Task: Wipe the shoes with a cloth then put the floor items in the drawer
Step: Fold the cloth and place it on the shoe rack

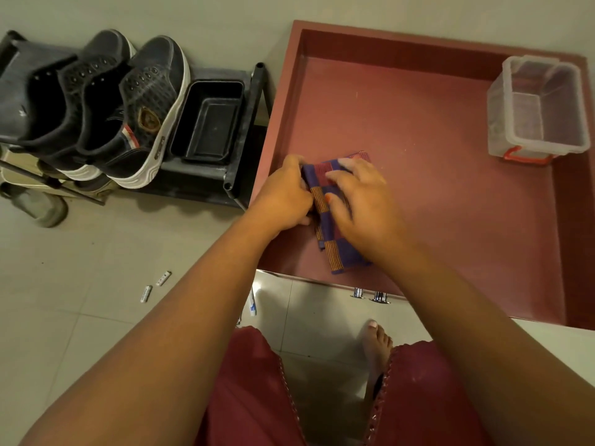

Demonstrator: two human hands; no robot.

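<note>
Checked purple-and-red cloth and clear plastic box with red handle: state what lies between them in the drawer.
Nothing: in the head view, only bare reddish drawer floor separates the checked purple-and-red cloth from the clear plastic box with red handle.

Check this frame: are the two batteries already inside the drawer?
No. Both batteries lie on the floor tiles left of the open drawer, which holds only the cloth and a clear container.

no legible text, even on the batteries [155,285]
</note>
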